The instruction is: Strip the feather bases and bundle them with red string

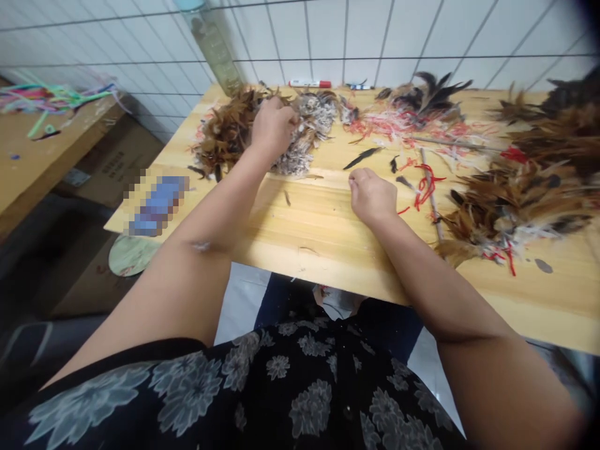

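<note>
My left hand [273,128] is pressed into a heap of feathers on the pine table [300,219], with its fingers curled around grey-white fluffy feathers [300,140]. Brown feathers [227,131] lie just left of that hand. My right hand [372,197] rests on the bare wood in a loose fist, and nothing shows in it. Nearest to it are a dark feather [362,157] and tangled red threads [425,186]. A large pile of brown and black feathers [515,200] spreads along the right side.
A marker [309,84] and a clear bottle [210,47] stand by the tiled wall [403,31] behind the table. Colourful pipe cleaners [47,100] lie on a second table [47,156] at left. A cardboard box [112,156] sits below, and a blurred blue patch [159,205] covers the table's left corner.
</note>
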The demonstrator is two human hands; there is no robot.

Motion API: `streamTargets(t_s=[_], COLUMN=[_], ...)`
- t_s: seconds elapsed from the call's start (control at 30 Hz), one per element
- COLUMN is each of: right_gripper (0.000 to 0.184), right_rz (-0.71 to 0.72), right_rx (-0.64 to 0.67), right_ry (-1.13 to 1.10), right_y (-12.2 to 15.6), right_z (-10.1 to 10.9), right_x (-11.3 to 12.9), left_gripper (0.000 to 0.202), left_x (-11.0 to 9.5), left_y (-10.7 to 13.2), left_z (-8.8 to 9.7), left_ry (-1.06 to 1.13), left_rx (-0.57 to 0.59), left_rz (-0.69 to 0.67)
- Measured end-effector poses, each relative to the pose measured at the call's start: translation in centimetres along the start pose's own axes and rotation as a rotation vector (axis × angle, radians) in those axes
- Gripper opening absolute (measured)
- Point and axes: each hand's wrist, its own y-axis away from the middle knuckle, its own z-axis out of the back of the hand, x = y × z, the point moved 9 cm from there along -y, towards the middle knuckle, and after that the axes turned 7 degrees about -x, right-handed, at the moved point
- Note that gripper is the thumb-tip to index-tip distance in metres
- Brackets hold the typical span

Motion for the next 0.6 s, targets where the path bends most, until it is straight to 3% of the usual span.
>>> streamTargets(t_s=[0.1, 0.17, 0.3, 0.4, 0.6], right_gripper=[0.050, 0.051, 0.052, 0.051, 0.045], right_rz=[-0.028, -0.024, 0.016, 0.032, 0.059], right_rx=[-0.019, -0.042, -0.057, -0.022, -0.065], right_ry=[-0.083, -0.146, -0.237, -0.262, -0.302], right_y=[-0.3, -0.3, 0.4, 1.2, 1.1], right_z=[-0.3, -0.3, -0.2, -0.4, -1.9], right_x=[-0.5, -0.4, 0.7, 1.8, 1.3], left_gripper=[0.027, 0.029, 0.028, 0.034, 0.033], left_x=[-1.9, -3.2, -4.9, -5.2, -3.7], left_y=[1.0, 2.5, 6.7, 9.3, 11.0], left_z=[1.2, 0.9, -2.3, -4.3, -6.1], left_ry=[0.199, 0.324, 0.757, 0.924, 1.111], left_rx=[-0.113, -0.106, 0.112, 0.233, 0.350], left_rz=[-0.021, -0.008, 0.135, 0.223, 0.353])
